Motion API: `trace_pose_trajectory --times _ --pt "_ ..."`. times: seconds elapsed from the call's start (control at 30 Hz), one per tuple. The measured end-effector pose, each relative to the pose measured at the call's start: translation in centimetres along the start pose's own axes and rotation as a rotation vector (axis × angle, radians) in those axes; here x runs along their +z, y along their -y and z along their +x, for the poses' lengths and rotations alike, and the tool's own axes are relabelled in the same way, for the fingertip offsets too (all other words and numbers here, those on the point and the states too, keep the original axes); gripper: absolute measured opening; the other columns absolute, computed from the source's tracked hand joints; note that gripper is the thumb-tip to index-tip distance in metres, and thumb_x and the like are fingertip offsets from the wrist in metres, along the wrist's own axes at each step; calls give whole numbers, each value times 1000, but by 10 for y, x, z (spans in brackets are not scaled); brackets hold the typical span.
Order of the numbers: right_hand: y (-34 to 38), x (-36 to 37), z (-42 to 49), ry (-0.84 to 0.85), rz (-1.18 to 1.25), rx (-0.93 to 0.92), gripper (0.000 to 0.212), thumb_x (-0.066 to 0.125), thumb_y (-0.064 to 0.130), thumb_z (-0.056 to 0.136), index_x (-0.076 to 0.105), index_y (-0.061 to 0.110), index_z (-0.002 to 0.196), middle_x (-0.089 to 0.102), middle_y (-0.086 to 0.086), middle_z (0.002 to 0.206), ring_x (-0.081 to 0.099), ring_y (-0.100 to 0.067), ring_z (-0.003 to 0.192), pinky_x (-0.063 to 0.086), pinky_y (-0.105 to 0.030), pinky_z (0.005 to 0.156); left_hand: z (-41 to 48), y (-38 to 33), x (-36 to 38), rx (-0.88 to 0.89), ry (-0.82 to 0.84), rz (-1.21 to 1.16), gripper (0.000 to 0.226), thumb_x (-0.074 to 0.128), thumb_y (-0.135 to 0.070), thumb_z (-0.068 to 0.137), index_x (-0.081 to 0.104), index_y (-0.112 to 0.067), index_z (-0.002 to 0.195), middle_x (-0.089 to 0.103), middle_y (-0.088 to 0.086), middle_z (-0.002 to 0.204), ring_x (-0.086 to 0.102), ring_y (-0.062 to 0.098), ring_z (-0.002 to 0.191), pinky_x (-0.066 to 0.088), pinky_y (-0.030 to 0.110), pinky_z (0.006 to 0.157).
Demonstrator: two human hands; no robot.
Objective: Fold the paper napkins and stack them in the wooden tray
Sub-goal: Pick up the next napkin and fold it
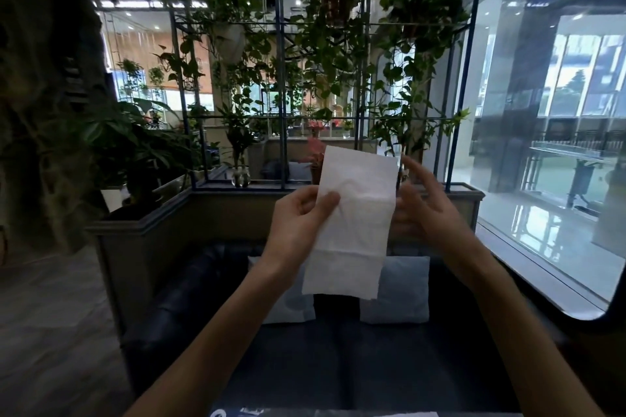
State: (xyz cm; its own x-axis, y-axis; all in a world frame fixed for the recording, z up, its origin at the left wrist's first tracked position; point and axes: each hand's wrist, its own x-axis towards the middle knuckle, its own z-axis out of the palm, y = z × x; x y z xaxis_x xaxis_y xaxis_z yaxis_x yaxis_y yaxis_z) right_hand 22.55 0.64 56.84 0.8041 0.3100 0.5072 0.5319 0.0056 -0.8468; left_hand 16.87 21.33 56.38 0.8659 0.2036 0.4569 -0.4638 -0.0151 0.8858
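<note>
A white paper napkin (pixel 352 223) hangs upright in the air in front of me, long and narrow, with a crease across its lower part. My left hand (pixel 298 223) pinches its left edge between thumb and fingers. My right hand (pixel 423 203) is just behind the napkin's right edge, fingers spread; whether it touches the paper is hidden. No wooden tray is in view. A strip of white paper (pixel 372 414) shows at the very bottom edge.
A dark sofa (pixel 338 349) with two pale blue cushions (pixel 399 291) stands ahead. Behind it runs a planter ledge (pixel 237 195) with a blue metal frame and hanging plants. A large window (pixel 548 145) is on the right.
</note>
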Motion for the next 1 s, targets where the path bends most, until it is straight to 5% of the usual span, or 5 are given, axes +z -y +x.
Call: trace_pose_trajectory --times 0.27,0.5,0.77,0.9,1.0 --pt "9 27 1 -59 106 -297 37 67 2 89 64 19 122 77 3 92 73 -7 92 58 -20 80 3 -16 -9 113 -63 -38 20 69 -23 92 68 -16 110 80 1 98 77 19 89 62 30 69" --pt "24 30 11 -107 -41 -293 24 73 15 87 71 27 107 70 12 107 68 4 96 54 -12 80 8 -26 -21 207 22 -16 65 74 -18 86 39 -31 139 78 7 98 77 16 88 60 23 63" --pt "18 20 18 -134 -275 -262 12 74 20 89 71 27 99 72 10 98 68 -2 90 53 -11 76 18 -24 -28 337 -82 613 5 73 -23 88 71 -25 92 63 -7 97 61 1 87 44 3 70" --pt "22 16 22 -85 -384 -269 15 71 21 91 66 35 89 66 11 97 61 7 88 45 -2 74 21 -26 -30 210 -22 456 12 66 -29 94 67 -19 100 62 1 109 63 10 96 51 13 68" --pt "24 20 22 -31 -220 -211 11 66 17 95 65 29 96 70 3 98 68 -12 94 59 -20 77 18 -28 -25 155 33 302 12 60 -28 98 60 -17 102 68 6 104 67 14 91 53 15 61"
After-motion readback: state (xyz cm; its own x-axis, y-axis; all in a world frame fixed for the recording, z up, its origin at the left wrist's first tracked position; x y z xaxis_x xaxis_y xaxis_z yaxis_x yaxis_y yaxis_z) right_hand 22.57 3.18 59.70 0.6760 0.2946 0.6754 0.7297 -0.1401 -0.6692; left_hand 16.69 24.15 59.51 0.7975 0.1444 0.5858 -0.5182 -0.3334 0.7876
